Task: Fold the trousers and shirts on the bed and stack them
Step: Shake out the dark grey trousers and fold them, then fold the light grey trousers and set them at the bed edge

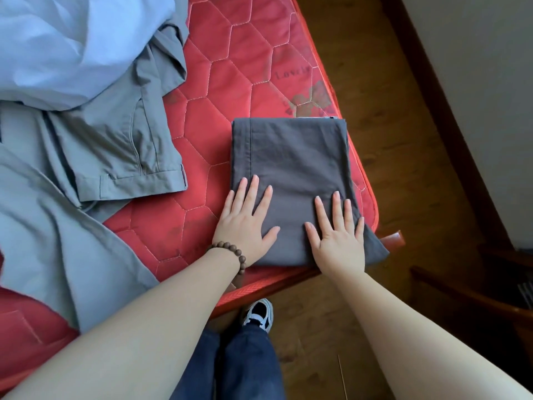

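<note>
Both hands are flat on a folded dark grey cotton pair of trousers (291, 180) sitting at the near right corner of the red quilted mattress (236, 62) on the bed. The left hand (245, 223) rests on the left near part of the fold, fingers straight and spread, partly overlapping the edge onto the mattress, so it's pressing rather than gripping anything. A brown wooden bead bracelet (233, 255) sits on that wrist. The right hand (337, 235) lies palm down on the right near part, fingers also straight and fanned out, nothing held. The fold's near right corner hangs a bit over the mattress edge. To the left, a loose light grey short-sleeved shirt (95, 157) sprawls unfolded, and a pale blue crumpled garment (72, 44) lies on top of it at the far left. Below, dark wooden floor (389, 168) and a black-and-white sneaker (258, 314).
</note>
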